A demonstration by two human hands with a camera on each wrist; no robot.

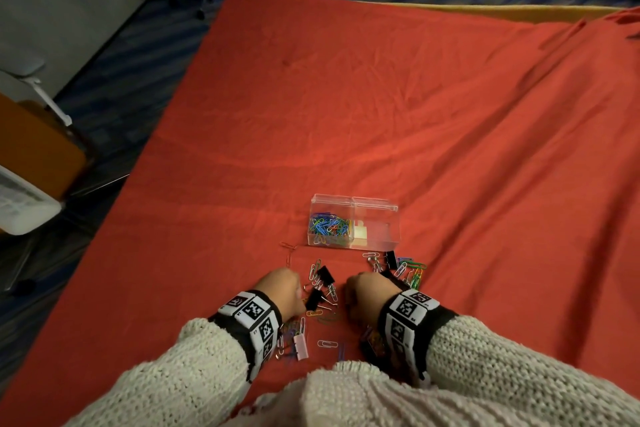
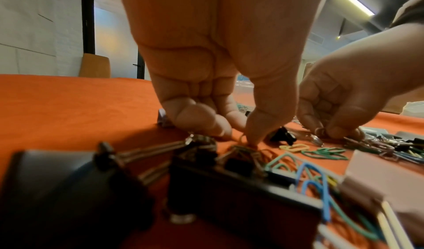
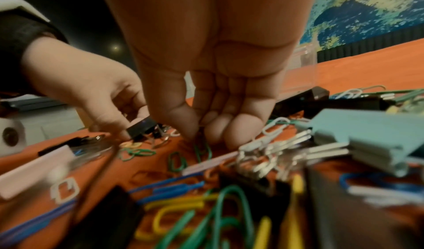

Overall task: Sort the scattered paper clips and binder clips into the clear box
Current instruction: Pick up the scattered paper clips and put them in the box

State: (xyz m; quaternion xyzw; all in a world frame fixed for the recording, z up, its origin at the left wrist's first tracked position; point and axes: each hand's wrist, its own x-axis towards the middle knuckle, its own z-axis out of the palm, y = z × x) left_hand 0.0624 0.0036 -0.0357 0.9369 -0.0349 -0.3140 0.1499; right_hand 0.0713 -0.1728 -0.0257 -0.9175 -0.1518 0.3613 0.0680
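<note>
The clear box stands on the red cloth, with coloured paper clips in its left half and a pale binder clip in its right half. Loose paper clips and black binder clips lie scattered in front of it. My left hand is down on the pile; thumb and fingers pinch an orange paper clip on the cloth. My right hand is lowered beside it, its fingertips pinching a green paper clip. Both palms face down and hide the fingers in the head view.
A pink binder clip and a pale blue binder clip lie near my wrists. More coloured clips sit right of the right hand. The cloth's left edge drops to the floor, where chairs stand.
</note>
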